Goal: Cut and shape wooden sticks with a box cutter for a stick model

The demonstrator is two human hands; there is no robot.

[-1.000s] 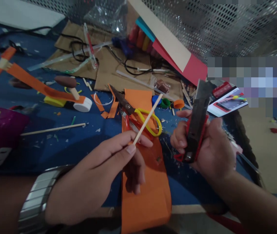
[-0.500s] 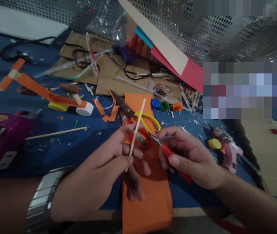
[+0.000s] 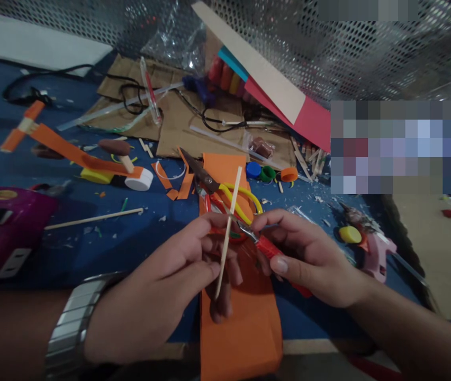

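Note:
A thin wooden stick (image 3: 225, 248) is held upright at a slant in my left hand (image 3: 170, 280), between thumb and fingers. My right hand (image 3: 313, 259) is closed round the red handles of small cutting pliers (image 3: 267, 248). The pliers' metal jaws point left and lie at or very near the stick's middle; I cannot tell if they touch it. Below both hands lies a long orange paper strip (image 3: 241, 338) hanging over the table edge. On it rest yellow-handled scissors (image 3: 213, 182) and a red-handled tool, partly hidden by my left fingers.
An orange model scooter (image 3: 78, 153) stands at the left, above a purple device (image 3: 15, 227). Another stick (image 3: 94, 218) lies beside that device. Bottle caps (image 3: 267, 173) sit beyond the strip. A pink glue gun (image 3: 376, 254) is at the right, near cardboard (image 3: 443, 254).
The stick has shifted slightly right and down in my left hand. The pliers' jaws have moved a little left, closer to the stick.

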